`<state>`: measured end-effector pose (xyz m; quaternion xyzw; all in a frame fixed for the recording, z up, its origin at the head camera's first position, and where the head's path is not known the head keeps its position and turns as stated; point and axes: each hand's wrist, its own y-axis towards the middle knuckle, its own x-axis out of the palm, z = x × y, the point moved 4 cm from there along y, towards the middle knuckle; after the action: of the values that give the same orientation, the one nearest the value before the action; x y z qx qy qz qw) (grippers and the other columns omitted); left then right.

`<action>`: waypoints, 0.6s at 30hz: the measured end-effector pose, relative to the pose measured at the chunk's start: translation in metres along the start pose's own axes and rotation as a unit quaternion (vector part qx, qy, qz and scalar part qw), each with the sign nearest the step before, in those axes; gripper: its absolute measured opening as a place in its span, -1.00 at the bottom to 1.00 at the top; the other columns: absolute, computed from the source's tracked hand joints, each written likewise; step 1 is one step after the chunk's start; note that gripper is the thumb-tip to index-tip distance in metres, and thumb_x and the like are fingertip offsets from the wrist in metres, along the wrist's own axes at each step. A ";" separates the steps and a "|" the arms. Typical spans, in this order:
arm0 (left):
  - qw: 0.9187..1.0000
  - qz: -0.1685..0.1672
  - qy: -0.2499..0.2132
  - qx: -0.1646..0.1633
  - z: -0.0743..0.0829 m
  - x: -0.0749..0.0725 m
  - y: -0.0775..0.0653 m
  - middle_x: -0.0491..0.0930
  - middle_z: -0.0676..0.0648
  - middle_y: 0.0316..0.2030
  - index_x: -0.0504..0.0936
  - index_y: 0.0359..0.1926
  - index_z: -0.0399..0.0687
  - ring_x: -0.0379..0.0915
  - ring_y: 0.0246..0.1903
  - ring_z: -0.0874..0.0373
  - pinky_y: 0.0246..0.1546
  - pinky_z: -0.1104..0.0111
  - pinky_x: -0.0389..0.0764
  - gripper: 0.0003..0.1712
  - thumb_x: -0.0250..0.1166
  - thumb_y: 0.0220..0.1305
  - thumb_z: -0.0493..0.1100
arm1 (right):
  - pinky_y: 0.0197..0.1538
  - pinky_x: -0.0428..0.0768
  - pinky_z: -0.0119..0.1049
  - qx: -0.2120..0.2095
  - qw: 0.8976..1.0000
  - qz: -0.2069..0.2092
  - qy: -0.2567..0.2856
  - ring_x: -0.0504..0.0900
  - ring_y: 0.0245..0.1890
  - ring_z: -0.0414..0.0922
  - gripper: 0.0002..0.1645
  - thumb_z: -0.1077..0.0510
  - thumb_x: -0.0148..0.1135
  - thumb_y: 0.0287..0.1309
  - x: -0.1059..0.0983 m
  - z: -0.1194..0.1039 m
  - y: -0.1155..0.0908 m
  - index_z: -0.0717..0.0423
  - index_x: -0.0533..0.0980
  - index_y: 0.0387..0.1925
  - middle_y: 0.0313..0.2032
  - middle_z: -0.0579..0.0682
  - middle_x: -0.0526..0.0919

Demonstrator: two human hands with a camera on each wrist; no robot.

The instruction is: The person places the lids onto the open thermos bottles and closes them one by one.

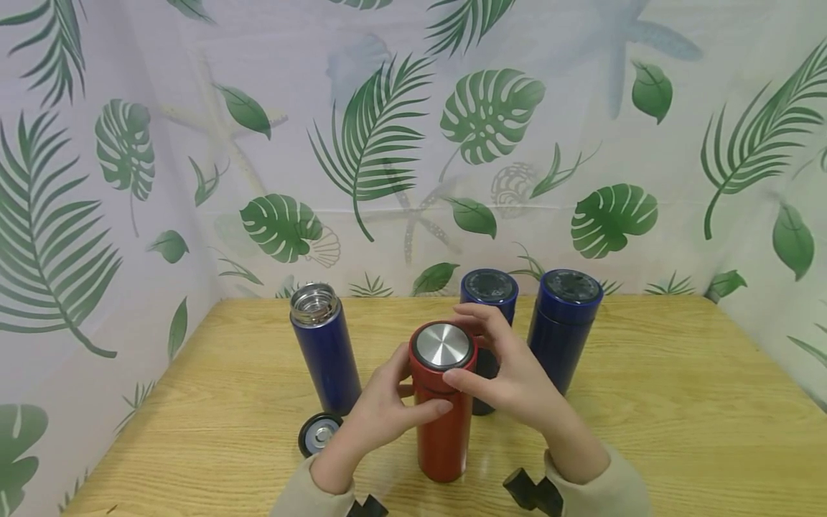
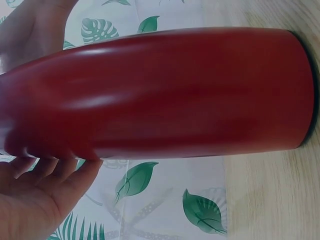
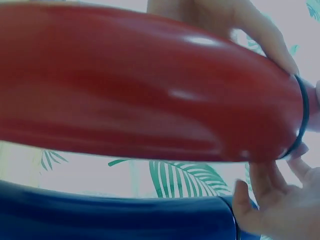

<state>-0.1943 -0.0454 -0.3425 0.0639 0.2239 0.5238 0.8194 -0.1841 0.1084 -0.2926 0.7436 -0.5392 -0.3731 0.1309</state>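
A red thermos (image 1: 446,445) stands upright near the front of the table. My left hand (image 1: 381,413) grips its upper body, thumb across the front and fingers round the far side. In the left wrist view the fingers (image 2: 65,182) press against the smooth red wall. My right hand (image 1: 510,373) holds the thermos lid (image 1: 442,346), which has a shiny steel disc on top, between thumb and fingers. The lid sits on the bottle, and a dark seam ring (image 3: 304,115) shows below it in the right wrist view.
A lidless blue thermos (image 1: 329,359) with a steel mouth stands to the left. Its front partly meets a loose round lid (image 1: 319,434), lying underside up. Behind my right hand stand two lidded blue thermoses, one nearer (image 1: 489,289) and one farther right (image 1: 562,334). A leaf-print cloth (image 1: 400,215) hangs behind.
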 end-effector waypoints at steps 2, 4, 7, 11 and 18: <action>1.000 0.001 0.003 -0.002 0.000 0.000 0.000 0.39 0.08 0.03 0.23 0.19 0.11 0.34 -0.01 0.20 -0.12 0.23 0.45 -0.28 0.33 0.01 -0.11 | -0.07 0.44 -0.29 0.010 0.999 0.027 -0.044 0.43 -0.11 -0.15 -0.23 0.27 0.41 -0.23 0.001 0.001 0.000 0.16 0.26 0.07 -0.09 0.02 0.47; 1.000 0.001 0.003 -0.003 0.000 0.000 0.000 0.39 0.08 0.03 0.22 0.19 0.12 0.34 -0.01 0.20 -0.12 0.25 0.45 -0.29 0.33 0.01 -0.10 | -0.12 0.46 -0.27 0.014 0.996 0.048 -0.077 0.43 -0.16 -0.16 -0.18 0.23 0.48 -0.34 0.002 0.001 0.000 0.16 0.29 0.05 -0.14 -0.01 0.46; 1.000 0.001 0.004 -0.006 -0.001 0.000 0.000 0.40 0.08 0.03 0.22 0.19 0.14 0.34 -0.01 0.21 -0.12 0.28 0.45 -0.29 0.33 0.01 -0.09 | -0.13 0.46 -0.26 0.012 0.994 0.054 -0.095 0.41 -0.16 -0.16 -0.15 0.21 0.50 -0.39 0.003 0.001 0.001 0.15 0.30 0.05 -0.15 -0.01 0.44; 1.000 0.000 0.001 -0.007 -0.002 0.000 0.000 0.39 0.09 0.03 0.22 0.19 0.14 0.34 -0.01 0.21 -0.12 0.24 0.45 -0.28 0.33 0.01 -0.09 | -0.04 0.41 -0.21 0.000 0.998 0.019 -0.059 0.39 -0.05 -0.13 -0.18 0.26 0.42 -0.26 0.002 0.001 0.000 0.14 0.23 0.10 -0.04 0.01 0.42; 1.000 -0.006 -0.011 -0.006 -0.002 0.000 0.000 0.39 0.08 0.04 0.23 0.18 0.12 0.34 0.00 0.19 -0.12 0.21 0.45 -0.30 0.33 0.01 -0.09 | 0.15 0.24 -0.32 -0.020 0.997 -0.066 0.042 0.30 0.12 -0.07 -0.23 0.34 0.19 -0.02 0.002 0.002 -0.001 0.19 0.06 0.20 0.14 0.11 0.30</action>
<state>-0.1953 -0.0454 -0.3441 0.0632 0.2122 0.5197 0.8252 -0.1846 0.1068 -0.2952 0.7896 -0.4755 -0.3603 0.1435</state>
